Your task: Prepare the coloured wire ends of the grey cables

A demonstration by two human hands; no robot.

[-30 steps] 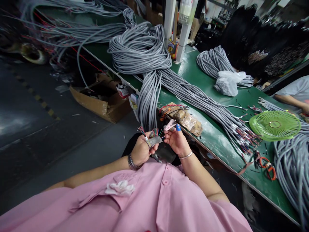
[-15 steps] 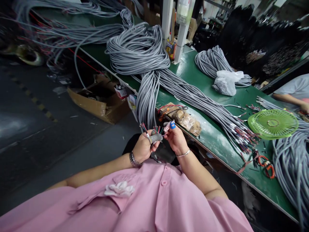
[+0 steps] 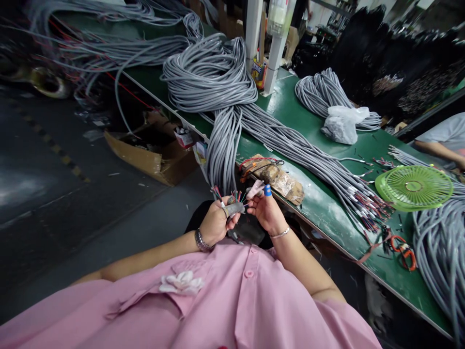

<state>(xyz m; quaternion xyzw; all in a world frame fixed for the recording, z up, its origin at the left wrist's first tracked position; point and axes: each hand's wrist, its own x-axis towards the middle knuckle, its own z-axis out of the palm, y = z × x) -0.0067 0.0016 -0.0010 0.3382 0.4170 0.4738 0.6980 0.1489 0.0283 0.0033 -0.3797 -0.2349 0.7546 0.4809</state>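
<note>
My left hand (image 3: 215, 220) is closed around the end of a grey cable, its fingers wrapped about it. Thin coloured wires (image 3: 238, 196) fan out above the grip, and more stick up at its left side. A grey wrap (image 3: 234, 209), seemingly on the thumb, lies across the front. Just to the right, my right hand (image 3: 268, 213) has its thumb and forefinger apart, close to the wire tips. Its thumb wears a blue cover (image 3: 267, 190) and a forefinger a pinkish cover (image 3: 255, 189). Whether its lower fingertips touch a thin wire is too small to tell.
A coil of grey cable (image 3: 207, 72) lies on the green table (image 3: 283, 104), with bundled cable ends stretching right. Nearby are a taped cardboard piece (image 3: 285, 182), a green fan (image 3: 414, 186) and orange-handled scissors (image 3: 403, 252). A cardboard box (image 3: 136, 155) is on the floor; another person's arm (image 3: 441, 152) shows right.
My right hand has shifted slightly right, away from the wires, and its thumb and forefinger have spread apart. My left hand keeps its grip on the cable.
</note>
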